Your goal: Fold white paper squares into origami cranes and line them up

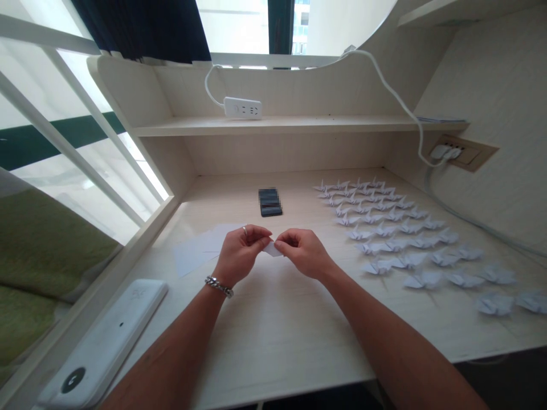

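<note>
A small folded piece of white paper is held between my two hands, above the middle of the desk. My left hand, with a ring and a chain bracelet, pinches its left side between thumb and fingers. On the other side, my right hand grips the paper's right edge in a pinch. The fingertips cover part of the folds. Flat white paper sheets lie on the desk left of and partly behind my left hand. Several rows of white folded paper cranes stand to the right of my right hand.
A dark phone lies beyond my hands. A long white device rests at the desk's left edge. A power strip sits on the shelf; a white cable hangs to the wall socket at right.
</note>
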Tool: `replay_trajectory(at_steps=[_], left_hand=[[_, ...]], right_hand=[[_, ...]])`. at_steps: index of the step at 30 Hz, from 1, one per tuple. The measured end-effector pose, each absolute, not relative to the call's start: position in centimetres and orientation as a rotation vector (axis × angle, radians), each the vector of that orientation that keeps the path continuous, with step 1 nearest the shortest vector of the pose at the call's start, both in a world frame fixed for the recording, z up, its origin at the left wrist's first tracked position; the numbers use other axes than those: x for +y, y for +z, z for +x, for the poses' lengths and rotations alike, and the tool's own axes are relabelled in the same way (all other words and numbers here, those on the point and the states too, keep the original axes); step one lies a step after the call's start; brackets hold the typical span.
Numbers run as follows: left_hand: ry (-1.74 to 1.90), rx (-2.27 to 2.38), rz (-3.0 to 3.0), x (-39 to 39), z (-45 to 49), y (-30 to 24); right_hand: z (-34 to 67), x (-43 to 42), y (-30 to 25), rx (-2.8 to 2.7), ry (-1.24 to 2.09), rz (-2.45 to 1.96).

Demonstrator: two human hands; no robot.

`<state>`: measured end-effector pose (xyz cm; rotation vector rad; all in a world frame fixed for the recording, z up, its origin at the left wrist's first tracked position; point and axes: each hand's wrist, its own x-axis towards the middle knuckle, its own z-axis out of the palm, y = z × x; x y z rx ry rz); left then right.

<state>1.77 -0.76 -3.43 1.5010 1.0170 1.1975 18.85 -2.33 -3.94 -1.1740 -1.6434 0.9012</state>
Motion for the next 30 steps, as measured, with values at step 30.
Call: replay_trajectory(at_steps=[30], left_hand=[[1.028,1.334,1.942,-1.07,1.72,-2.88]], right_hand=[[19.41,-1.44,-4.57,-1.550,1.068,-1.076]])
